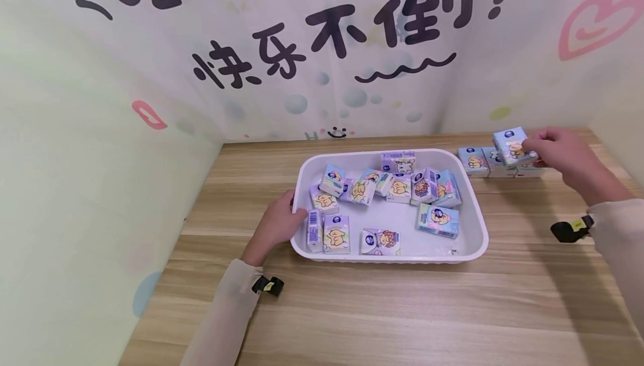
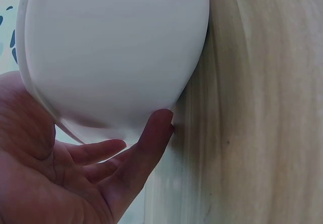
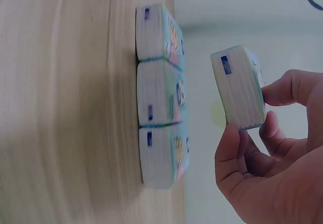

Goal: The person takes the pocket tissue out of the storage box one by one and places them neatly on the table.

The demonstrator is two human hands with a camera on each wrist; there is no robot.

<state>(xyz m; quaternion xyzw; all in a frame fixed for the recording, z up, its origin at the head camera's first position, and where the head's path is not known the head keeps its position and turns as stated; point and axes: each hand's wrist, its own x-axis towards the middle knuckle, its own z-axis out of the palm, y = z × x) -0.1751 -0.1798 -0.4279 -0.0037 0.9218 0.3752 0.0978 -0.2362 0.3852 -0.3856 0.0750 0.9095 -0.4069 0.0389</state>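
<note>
My right hand (image 1: 566, 156) pinches a small blue tissue pack (image 1: 509, 145) between thumb and fingers. In the right wrist view this pack (image 3: 237, 90) is held in the air, apart from a row of three packs (image 3: 156, 93) set side by side on the table. At the left end of a white plastic tub (image 1: 389, 215), my left hand (image 1: 279, 220) holds the rim, thumb on top and fingers outside. The left wrist view shows fingers against the tub's outer wall (image 2: 116, 52). Several purple and blue tissue packs (image 1: 336, 234) lie loosely inside the tub, some overlapping.
The wooden table (image 1: 382, 310) meets a printed cloth backdrop (image 1: 322, 103) behind the tub. A pale wall (image 1: 75, 187) borders the left side. The row of packs stands right of the tub, near the table's back edge. Both wrists wear black straps (image 1: 268, 285).
</note>
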